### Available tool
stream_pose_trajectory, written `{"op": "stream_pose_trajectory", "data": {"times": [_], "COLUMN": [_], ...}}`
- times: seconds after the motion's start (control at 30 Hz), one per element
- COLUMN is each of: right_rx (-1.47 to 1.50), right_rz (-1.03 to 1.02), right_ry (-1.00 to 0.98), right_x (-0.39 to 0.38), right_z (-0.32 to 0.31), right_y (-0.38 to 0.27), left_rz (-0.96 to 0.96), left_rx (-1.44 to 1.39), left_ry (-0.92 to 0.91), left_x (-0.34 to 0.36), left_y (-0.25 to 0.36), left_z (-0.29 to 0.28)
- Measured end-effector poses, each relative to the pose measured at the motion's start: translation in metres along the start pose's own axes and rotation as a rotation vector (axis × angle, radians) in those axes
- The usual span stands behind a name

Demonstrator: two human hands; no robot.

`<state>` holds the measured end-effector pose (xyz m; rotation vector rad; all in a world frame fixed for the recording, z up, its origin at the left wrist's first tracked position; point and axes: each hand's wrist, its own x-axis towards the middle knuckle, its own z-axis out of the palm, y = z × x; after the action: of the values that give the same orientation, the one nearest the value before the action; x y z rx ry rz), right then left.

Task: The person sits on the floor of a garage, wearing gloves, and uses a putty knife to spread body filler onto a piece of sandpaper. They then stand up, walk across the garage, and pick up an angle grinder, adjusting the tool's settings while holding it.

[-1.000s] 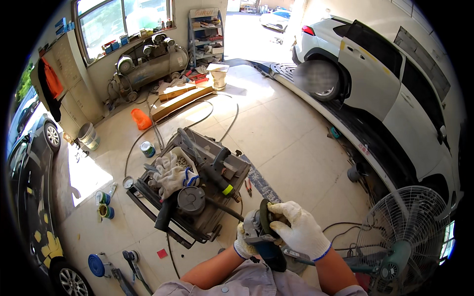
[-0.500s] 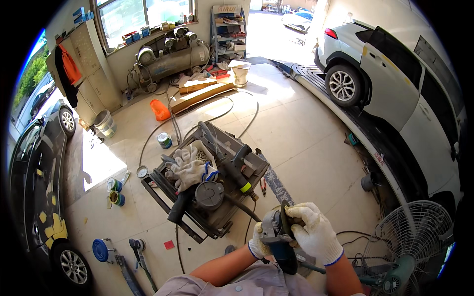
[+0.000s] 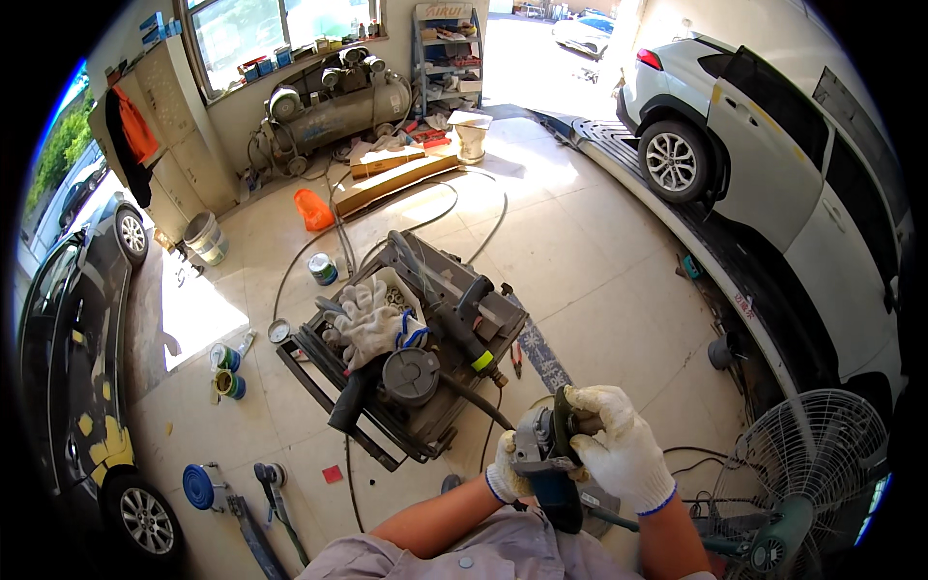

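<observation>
My left hand (image 3: 504, 475), in a white knit glove, is closed around the body of an angle grinder (image 3: 555, 498) with a silver gear head and a dark blue housing. The grinder stands upright close to my front. At its head a dark disc (image 3: 561, 421) shows edge-on. My right hand (image 3: 626, 450), gloved too, is closed at the disc's right face, thumb and fingers curled around a small part at its centre. That part is mostly hidden. Just ahead is a black-framed tool cart (image 3: 396, 440) carrying grey-white gloves (image 3: 372, 332) and a power tool with a yellow-green ring (image 3: 464, 340).
A wire-cage fan (image 3: 807, 454) stands at my right. The white car (image 3: 783, 145) sits on a lift ramp (image 3: 667, 227); a dark car (image 3: 77, 338) is at left. Cables and hoses (image 3: 503, 222) cross the floor. Sanders (image 3: 271, 478) and cans (image 3: 227, 372) lie left.
My right fingers have shifted slightly at the disc and now curl around its centre. The grinder and my left hand have stayed almost in place.
</observation>
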<state>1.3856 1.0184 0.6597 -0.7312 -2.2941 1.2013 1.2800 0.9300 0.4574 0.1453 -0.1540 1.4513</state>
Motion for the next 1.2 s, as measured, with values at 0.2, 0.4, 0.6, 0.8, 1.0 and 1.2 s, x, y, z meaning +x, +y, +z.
{"op": "stream_pose_trajectory", "data": {"times": [0.2, 0.4, 0.6, 0.8, 1.0, 1.2], "right_rx": [-0.068, -0.064, -0.101, -0.047, 0.024, 0.15], "right_rz": [0.333, 0.146, 0.168, 0.073, 0.111, 0.102], "right_ry": [-0.034, -0.092, -0.153, -0.121, -0.064, 0.004], "right_x": [0.001, 0.001, 0.006, 0.005, 0.003, 0.001], "right_z": [-0.002, -0.004, -0.008, -0.007, 0.0, 0.001], "right_y": [-0.009, -0.006, -0.012, -0.005, -0.001, 0.009], "left_rz": [-0.004, 0.022, 0.059, 0.053, 0.012, 0.075], "left_rx": [-0.004, -0.078, -0.068, -0.124, -0.218, 0.346], "left_ry": [0.009, -0.02, -0.009, -0.01, -0.121, 0.011], "left_x": [-0.005, 0.001, 0.001, 0.001, 0.002, -0.001], "left_y": [0.0, 0.0, 0.003, 0.003, 0.006, 0.004], "left_z": [-0.003, -0.007, 0.003, 0.002, 0.016, 0.015]}}
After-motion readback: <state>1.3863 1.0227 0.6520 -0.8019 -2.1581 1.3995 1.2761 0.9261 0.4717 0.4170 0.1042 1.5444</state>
